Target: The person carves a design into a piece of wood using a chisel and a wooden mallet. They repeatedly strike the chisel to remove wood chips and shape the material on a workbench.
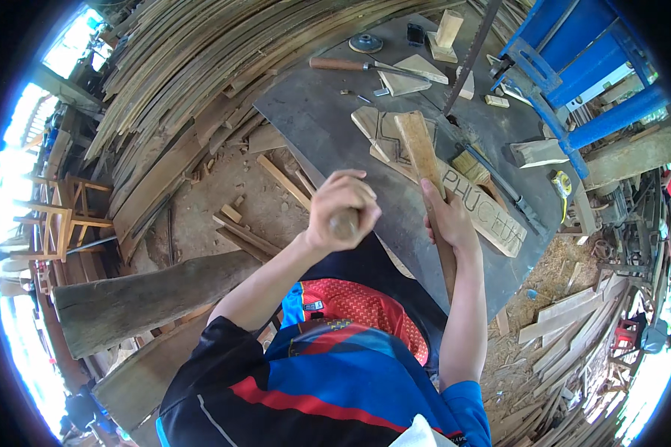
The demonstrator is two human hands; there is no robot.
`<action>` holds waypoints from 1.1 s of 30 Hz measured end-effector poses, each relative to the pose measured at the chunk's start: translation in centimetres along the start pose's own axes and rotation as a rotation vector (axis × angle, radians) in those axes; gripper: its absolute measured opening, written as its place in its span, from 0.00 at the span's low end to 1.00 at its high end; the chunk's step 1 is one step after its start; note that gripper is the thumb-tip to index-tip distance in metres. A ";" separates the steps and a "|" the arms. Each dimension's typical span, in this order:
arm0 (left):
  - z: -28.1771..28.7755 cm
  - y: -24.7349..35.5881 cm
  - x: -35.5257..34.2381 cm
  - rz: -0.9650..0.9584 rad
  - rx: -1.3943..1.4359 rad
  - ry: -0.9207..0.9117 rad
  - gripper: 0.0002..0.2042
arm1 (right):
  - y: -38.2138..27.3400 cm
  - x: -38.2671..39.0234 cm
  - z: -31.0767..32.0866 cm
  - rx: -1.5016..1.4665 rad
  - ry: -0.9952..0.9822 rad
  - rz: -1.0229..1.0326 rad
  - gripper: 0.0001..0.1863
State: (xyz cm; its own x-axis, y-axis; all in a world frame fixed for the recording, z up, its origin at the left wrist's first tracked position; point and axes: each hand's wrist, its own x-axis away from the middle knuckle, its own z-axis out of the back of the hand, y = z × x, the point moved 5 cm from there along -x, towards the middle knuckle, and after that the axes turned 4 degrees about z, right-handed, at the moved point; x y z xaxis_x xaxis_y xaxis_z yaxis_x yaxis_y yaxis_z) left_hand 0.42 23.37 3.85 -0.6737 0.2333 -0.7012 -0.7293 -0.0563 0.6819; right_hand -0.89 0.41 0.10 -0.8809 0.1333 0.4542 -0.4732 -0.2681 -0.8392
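Observation:
My left hand (344,205), raised before my body, is closed round a round wooden handle (344,223) seen end-on; the rest of that tool is hidden. My right hand (449,216) grips a long, narrow wooden bar (416,141) that slants from the table toward my waist. Beneath and beside the bar lies a pale board (492,222) with letters marked on it. A flat wood piece (376,130) with dark curved lines sits by the bar's far end. Just right of the bar is a brush (473,167) with pale bristles, next to a long dark metal bar (499,182).
On the dark table (298,112) lie a wood-handled file (341,65), a round disc (365,43), wood offcuts (406,78) and a yellow tape measure (561,185). An upright saw blade (473,56) and a blue metal frame (574,59) stand at the far right. Stacked planks (179,67) line the left.

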 end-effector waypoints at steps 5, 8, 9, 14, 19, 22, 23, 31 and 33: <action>3.2 -2.8 -4.2 0.524 0.439 0.501 0.13 | 0.3 -0.3 0.1 0.017 -0.005 -0.032 0.34; 4.7 -4.7 -6.8 0.369 0.682 0.587 0.12 | 0.3 -0.2 0.0 -0.003 0.015 -0.026 0.37; 4.8 -4.9 -7.4 0.349 0.690 0.578 0.12 | 0.2 -0.2 -0.1 0.003 0.017 -0.030 0.37; 3.5 -5.4 -9.1 0.260 0.744 0.486 0.08 | 0.2 -0.2 -0.1 0.029 0.017 -0.067 0.37; 1.8 -5.9 -9.3 0.195 0.676 0.315 0.07 | 0.6 -0.4 0.0 0.015 0.005 -0.049 0.37; 1.6 -5.8 -9.4 0.175 0.662 0.213 0.07 | 0.6 -0.6 0.1 0.008 -0.007 -0.049 0.34; 1.5 -5.7 -9.4 0.197 0.631 0.175 0.06 | 0.6 -0.6 0.1 0.004 -0.013 -0.047 0.32; 2.0 -6.0 -10.1 0.204 0.544 0.007 0.10 | 0.7 -0.7 0.1 -0.010 -0.010 -0.038 0.32; 2.1 -6.3 -9.7 0.277 0.620 0.129 0.07 | 0.6 -0.7 0.2 -0.008 -0.014 -0.035 0.32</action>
State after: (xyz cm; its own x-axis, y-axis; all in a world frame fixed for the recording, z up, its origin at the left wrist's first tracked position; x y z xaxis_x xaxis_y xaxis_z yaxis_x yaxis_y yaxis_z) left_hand 11.80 23.50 6.75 -0.8619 0.1711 -0.4773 -0.3512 0.4774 0.8054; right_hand -0.59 -0.01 -0.65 -0.8637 0.1293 0.4872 -0.5038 -0.2561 -0.8250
